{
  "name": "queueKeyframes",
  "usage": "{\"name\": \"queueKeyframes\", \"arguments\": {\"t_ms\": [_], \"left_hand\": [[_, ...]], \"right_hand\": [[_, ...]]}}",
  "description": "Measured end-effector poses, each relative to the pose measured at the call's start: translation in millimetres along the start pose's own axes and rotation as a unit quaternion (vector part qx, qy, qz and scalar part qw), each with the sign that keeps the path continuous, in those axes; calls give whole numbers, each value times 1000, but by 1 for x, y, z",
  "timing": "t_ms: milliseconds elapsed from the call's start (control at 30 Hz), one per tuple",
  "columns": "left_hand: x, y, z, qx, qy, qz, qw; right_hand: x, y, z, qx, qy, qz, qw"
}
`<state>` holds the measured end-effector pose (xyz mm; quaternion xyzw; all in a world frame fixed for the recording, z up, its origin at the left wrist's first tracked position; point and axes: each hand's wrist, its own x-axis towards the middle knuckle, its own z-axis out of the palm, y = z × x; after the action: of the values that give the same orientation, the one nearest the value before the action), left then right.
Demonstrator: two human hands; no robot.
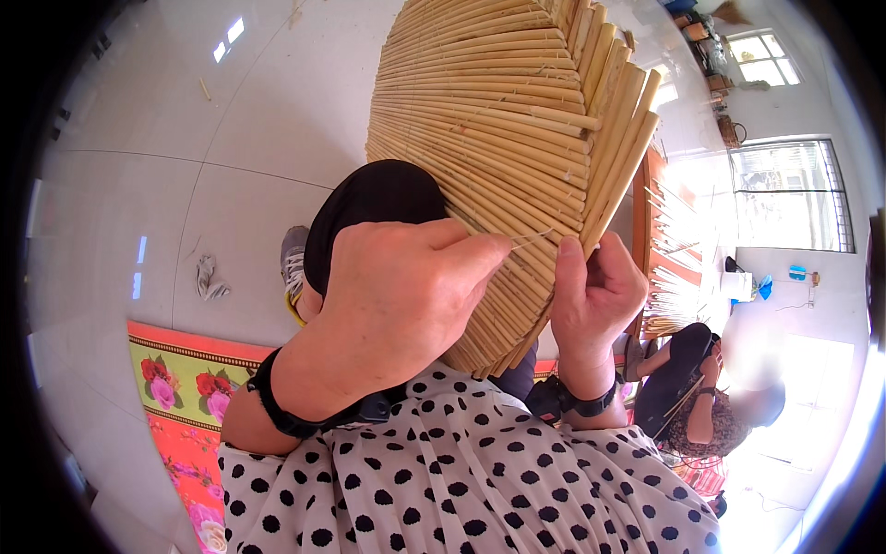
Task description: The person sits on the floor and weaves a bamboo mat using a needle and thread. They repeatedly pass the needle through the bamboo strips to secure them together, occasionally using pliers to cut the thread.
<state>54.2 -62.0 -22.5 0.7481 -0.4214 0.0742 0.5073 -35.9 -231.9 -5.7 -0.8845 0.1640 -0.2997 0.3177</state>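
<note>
A stiff panel of pale reed stalks (480,111), laid side by side with a bundle of crossing stalks along its right side, rests against my dark-covered knee (374,189). My left hand (406,286) is closed in a pinch on a thin pale cord (532,241), drawn taut across the stalks toward the right side. With thumb and curled fingers, my right hand (598,291) grips the reed panel near its lower right edge. Its fingertips are partly hidden behind the stalks.
A flowered mat (189,415) lies at lower left, and a crumpled pale scrap (210,277) on the tiled floor. Loose stalks (672,249) are spread over a reddish-brown surface at right. Another person (701,397) sits nearby at right, holding thin stalks.
</note>
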Motion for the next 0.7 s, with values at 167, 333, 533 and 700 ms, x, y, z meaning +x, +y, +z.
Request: {"name": "queueKeyframes", "arguments": {"t_ms": [167,333,533,700], "left_hand": [[1,0,0,13,-6,6,1000],[2,2,0,18,-5,-1,1000],[3,3,-1,14,1,-4,1000],[3,4,-3,9,2,-2,1000]], "right_hand": [[0,0,0,4,2,-1,1000],[-1,1,-1,1,-7,5,1000],[-1,2,0,7,2,-1,1000],[0,3,-1,-11,-2,-8,1000]]}}
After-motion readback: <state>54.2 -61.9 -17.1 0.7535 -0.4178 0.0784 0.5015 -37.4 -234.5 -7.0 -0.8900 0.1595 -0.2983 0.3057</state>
